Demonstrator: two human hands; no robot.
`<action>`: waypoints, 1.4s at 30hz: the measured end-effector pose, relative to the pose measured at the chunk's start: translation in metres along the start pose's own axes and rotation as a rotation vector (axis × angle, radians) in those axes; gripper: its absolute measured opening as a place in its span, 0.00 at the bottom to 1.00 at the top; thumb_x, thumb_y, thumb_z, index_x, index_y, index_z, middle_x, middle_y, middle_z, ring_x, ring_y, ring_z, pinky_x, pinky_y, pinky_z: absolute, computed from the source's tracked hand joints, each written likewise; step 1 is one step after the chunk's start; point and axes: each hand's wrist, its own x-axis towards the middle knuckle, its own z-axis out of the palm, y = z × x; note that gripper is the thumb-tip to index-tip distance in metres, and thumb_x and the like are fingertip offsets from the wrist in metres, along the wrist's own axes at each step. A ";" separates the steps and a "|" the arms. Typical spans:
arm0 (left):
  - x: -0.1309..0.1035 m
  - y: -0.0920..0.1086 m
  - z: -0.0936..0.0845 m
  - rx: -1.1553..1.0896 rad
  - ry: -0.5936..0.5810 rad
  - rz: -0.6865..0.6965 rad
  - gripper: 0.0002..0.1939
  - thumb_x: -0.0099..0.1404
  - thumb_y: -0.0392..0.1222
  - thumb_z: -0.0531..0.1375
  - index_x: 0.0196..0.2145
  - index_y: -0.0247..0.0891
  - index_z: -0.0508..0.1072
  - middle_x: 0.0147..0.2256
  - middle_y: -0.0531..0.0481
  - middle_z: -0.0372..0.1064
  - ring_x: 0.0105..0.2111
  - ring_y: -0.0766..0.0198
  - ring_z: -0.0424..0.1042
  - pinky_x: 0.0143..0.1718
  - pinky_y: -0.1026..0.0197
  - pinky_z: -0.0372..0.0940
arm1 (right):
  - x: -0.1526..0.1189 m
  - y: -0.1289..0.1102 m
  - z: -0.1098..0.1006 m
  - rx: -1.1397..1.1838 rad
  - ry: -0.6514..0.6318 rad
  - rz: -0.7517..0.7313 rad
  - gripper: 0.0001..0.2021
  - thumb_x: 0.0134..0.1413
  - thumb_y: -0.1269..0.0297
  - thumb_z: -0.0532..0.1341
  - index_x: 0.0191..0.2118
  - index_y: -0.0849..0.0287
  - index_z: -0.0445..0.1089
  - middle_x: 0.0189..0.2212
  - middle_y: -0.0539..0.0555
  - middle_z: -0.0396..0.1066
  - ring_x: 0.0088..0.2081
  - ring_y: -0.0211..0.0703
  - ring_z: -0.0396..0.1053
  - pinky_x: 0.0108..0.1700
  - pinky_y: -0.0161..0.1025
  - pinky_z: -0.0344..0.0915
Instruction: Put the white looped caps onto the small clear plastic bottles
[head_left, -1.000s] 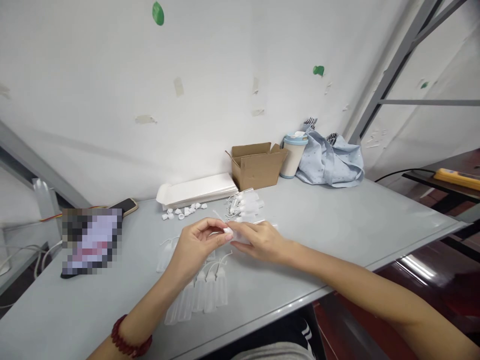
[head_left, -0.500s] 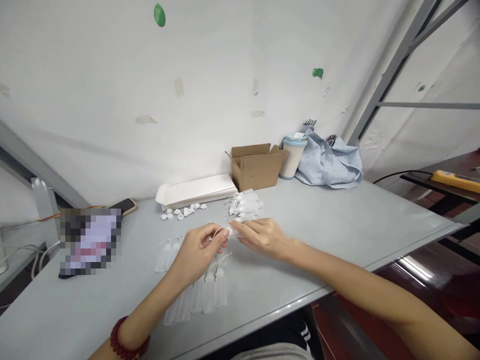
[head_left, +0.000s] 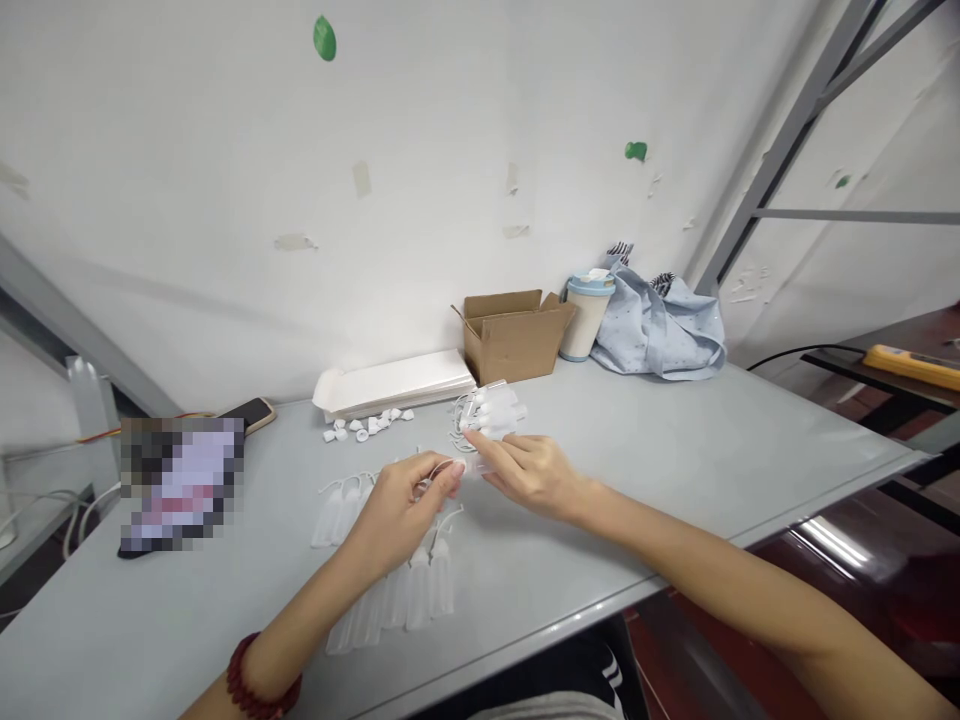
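Observation:
My left hand [head_left: 401, 508] is closed, with thumb and fingers pinching a small white cap [head_left: 460, 464] that has a thin white cord. My right hand [head_left: 538, 478] grips the clear plastic tube [head_left: 475, 465] at that cap, its fingers hiding most of the tube. Under and beside my left forearm lie more clear tubes [head_left: 420, 590] with white cords, and another group of tubes [head_left: 337, 515] sits to its left. Just beyond my right fingers is a pile of capped tubes [head_left: 499, 410]. Loose white caps [head_left: 373, 425] are scattered behind my left hand.
White flat boxes [head_left: 397, 383] and an open cardboard box [head_left: 517, 345] stand along the wall. Farther right are a cup with a blue lid [head_left: 587, 315] and a light blue cloth bag [head_left: 660, 330]. A phone [head_left: 255, 413] and a blurred-out item [head_left: 184, 485] lie at left on the grey table [head_left: 675, 440].
My right hand has shifted slightly to the right, and its index finger is more raised. More of the tube shows between the hands. The left hand keeps its pinch.

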 end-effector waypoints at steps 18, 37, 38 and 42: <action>0.001 -0.004 -0.004 -0.034 0.002 0.052 0.11 0.62 0.47 0.56 0.37 0.40 0.74 0.31 0.49 0.73 0.29 0.62 0.70 0.29 0.65 0.65 | -0.003 -0.003 0.005 0.145 -0.041 0.090 0.18 0.62 0.65 0.53 0.55 0.68 0.57 0.28 0.55 0.73 0.26 0.39 0.69 0.24 0.33 0.62; -0.002 0.005 -0.005 -0.216 -0.104 0.024 0.15 0.64 0.48 0.54 0.26 0.37 0.71 0.22 0.52 0.67 0.22 0.65 0.69 0.28 0.63 0.66 | 0.001 -0.007 0.000 0.398 -0.013 0.175 0.15 0.63 0.57 0.52 0.48 0.63 0.61 0.31 0.56 0.75 0.28 0.37 0.72 0.27 0.31 0.65; -0.002 0.006 -0.005 -0.208 -0.090 0.050 0.14 0.63 0.47 0.55 0.26 0.37 0.72 0.22 0.52 0.68 0.23 0.65 0.69 0.28 0.64 0.66 | 0.002 -0.008 -0.001 0.457 -0.045 0.212 0.14 0.63 0.56 0.51 0.46 0.62 0.61 0.30 0.55 0.74 0.27 0.36 0.71 0.26 0.30 0.65; -0.003 0.007 -0.004 -0.234 -0.032 0.085 0.10 0.62 0.45 0.57 0.31 0.37 0.74 0.21 0.53 0.68 0.23 0.66 0.68 0.28 0.65 0.65 | 0.004 -0.010 -0.004 0.631 -0.097 0.339 0.12 0.63 0.58 0.52 0.44 0.61 0.61 0.27 0.52 0.72 0.24 0.34 0.69 0.25 0.29 0.63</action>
